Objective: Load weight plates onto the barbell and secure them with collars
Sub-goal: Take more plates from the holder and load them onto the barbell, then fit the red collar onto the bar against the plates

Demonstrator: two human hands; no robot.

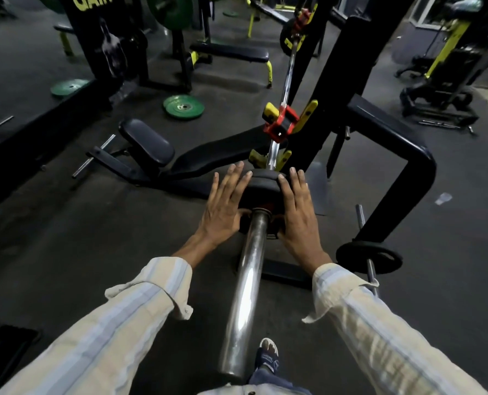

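Black rubber-coated weight plate (264, 185) sits on the polished chrome barbell sleeve (247, 295), seen edge-on, rim rounded and matte. Left hand (227, 203) lies flat on the plate's left face, fingers spread and straight, thumb tucked toward the sleeve. Right hand (297, 208) mirrors it on the right face, fingers extended and close together, palm pressed to the rubber. Neither hand pinches anything. A sliver of red shows at the plate's hub where the sleeve enters. Further along the knurled steel bar, a red plastic collar (281, 122) with a yellow lever clamps the shaft beside the rack's yellow hooks. Padded black bench (148, 145) lies left of the bar. Two green disc plates (183, 106) lie stacked on the dark rubber floor (66, 223). Striped, light cotton shirt cuffs cover both wrists.
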